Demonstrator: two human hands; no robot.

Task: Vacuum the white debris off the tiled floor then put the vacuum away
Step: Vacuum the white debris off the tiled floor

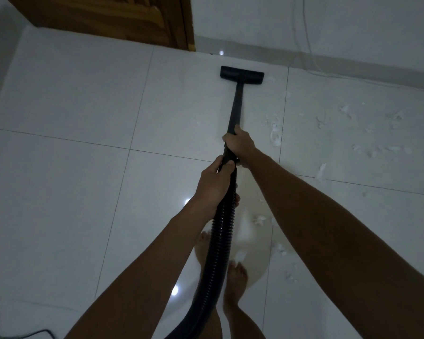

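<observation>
Both arms reach forward and down, close together. The right hand (239, 143) leads, fingers curled in a tight grip, with the left hand (214, 184) just behind, also wrapped tight. Bare feet (235, 277) stand below.

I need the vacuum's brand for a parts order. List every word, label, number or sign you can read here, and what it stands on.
None: no readable text in this view.
Floor head: plain black, no label visible.
Wand and hose: no markings visible; the right hand and left hand cover part of them.
Wooden door: no sign.
</observation>
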